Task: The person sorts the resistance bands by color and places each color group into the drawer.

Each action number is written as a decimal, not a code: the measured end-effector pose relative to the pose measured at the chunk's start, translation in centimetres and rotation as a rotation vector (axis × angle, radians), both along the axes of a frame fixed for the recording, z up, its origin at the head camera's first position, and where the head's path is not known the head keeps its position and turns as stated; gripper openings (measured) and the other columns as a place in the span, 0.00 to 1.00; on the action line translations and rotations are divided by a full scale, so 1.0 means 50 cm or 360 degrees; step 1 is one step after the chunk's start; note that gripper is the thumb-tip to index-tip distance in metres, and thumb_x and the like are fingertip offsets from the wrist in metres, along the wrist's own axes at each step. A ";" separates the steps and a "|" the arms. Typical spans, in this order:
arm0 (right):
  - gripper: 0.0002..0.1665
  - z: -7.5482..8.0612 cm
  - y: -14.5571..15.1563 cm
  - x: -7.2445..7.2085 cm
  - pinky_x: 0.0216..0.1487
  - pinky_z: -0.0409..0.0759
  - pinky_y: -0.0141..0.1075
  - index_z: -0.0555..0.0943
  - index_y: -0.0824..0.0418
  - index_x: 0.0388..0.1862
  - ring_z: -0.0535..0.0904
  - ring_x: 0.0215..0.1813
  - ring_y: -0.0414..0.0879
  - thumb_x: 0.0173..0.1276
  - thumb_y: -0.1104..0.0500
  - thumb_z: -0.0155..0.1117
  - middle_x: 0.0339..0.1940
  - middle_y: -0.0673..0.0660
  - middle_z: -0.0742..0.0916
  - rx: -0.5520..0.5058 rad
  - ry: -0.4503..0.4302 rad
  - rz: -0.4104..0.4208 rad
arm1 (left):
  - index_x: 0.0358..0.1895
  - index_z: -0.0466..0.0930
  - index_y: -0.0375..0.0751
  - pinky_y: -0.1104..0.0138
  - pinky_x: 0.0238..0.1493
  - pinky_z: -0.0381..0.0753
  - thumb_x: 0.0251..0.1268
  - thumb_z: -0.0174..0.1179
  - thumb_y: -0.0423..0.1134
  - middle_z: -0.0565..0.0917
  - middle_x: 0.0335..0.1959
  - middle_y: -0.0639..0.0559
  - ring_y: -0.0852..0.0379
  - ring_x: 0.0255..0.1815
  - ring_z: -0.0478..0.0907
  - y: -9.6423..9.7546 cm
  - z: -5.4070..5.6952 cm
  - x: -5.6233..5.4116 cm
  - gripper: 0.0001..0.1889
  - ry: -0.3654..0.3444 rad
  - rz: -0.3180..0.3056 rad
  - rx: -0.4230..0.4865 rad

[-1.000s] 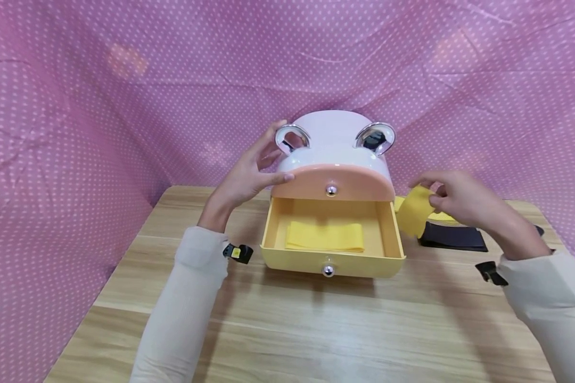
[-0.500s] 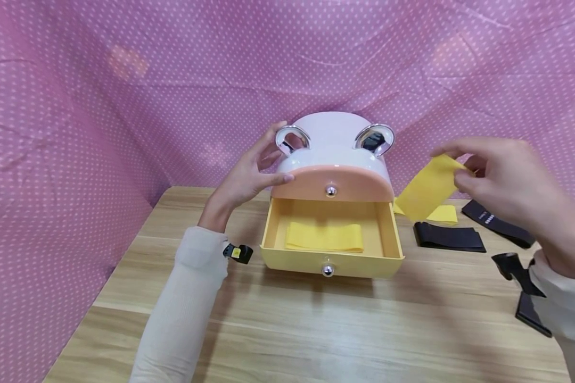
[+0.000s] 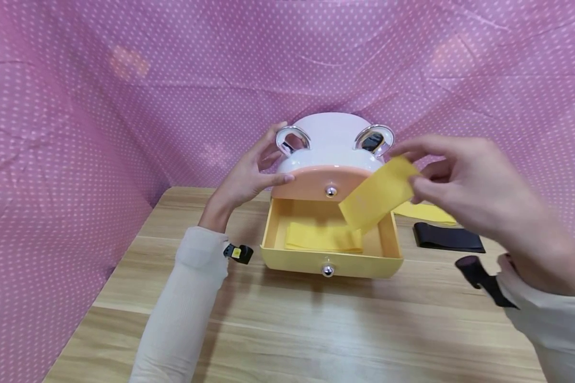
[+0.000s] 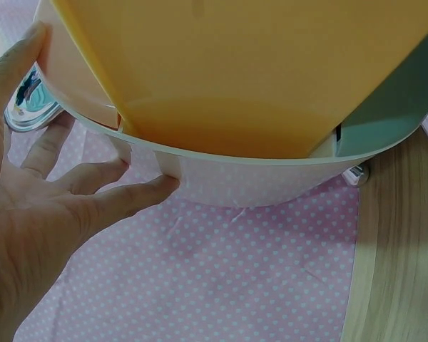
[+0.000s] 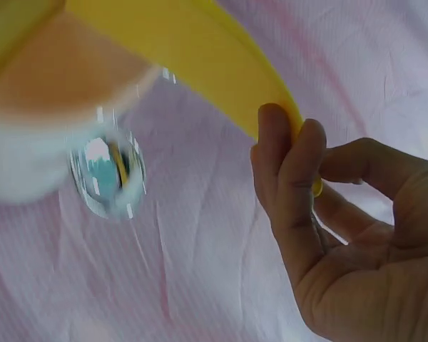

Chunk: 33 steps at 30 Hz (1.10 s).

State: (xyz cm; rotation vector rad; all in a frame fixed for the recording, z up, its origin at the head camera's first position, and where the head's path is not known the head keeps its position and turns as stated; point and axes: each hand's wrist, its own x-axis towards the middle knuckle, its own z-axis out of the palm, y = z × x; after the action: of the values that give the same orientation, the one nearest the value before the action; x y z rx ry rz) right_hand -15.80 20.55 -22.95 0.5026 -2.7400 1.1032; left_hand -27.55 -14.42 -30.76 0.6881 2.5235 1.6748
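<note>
Yellow fabric-looking strip (image 3: 378,194), pinched at one end by the right hand (image 3: 474,186) above the pulled-out drawer (image 3: 292,260) while the left hand (image 3: 241,178) braces the box (image 3: 335,135), fingers spread, looks super light and floppy, so I'd just grab an end.

1. The right hand (image 3: 479,186), pinching a yellow band (image 3: 380,191), has moved leftward.
2. The band's lower end, formerly right of the open yellow drawer (image 3: 294,261), now hangs above it.
3. The hand now hides the printed black band.
</note>
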 end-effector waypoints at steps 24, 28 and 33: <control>0.26 -0.071 -0.221 -0.021 0.36 0.92 0.36 0.82 0.66 0.62 0.92 0.37 0.50 0.65 0.75 0.58 0.47 0.64 0.85 -0.0409 -0.0285 0.0374 | 0.83 0.54 0.71 0.46 0.80 0.69 0.62 0.76 0.35 0.61 0.85 0.54 0.39 0.82 0.63 0.001 0.000 0.000 0.52 0.0059 -0.0058 0.0030; 0.26 -0.070 -0.242 -0.021 0.35 0.91 0.40 0.83 0.64 0.62 0.91 0.32 0.48 0.66 0.74 0.62 0.44 0.62 0.88 -0.0429 -0.0232 0.0405 | 0.84 0.55 0.66 0.49 0.82 0.66 0.63 0.75 0.34 0.60 0.85 0.56 0.40 0.81 0.65 0.000 -0.001 -0.002 0.51 0.0104 -0.0077 0.0026; 0.25 -0.089 -0.252 -0.026 0.36 0.92 0.40 0.82 0.63 0.64 0.91 0.33 0.46 0.68 0.71 0.66 0.48 0.61 0.87 -0.0408 -0.0261 0.0344 | 0.84 0.54 0.66 0.48 0.83 0.65 0.63 0.74 0.34 0.58 0.86 0.57 0.41 0.82 0.65 0.000 -0.003 -0.003 0.51 0.0095 -0.0080 0.0033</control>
State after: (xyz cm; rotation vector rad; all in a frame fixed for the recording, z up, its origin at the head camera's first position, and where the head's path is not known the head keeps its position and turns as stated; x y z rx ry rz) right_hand -17.10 7.97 -27.41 0.7109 -2.6668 1.5872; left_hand -27.68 -14.44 -30.92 0.8080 2.5091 1.6914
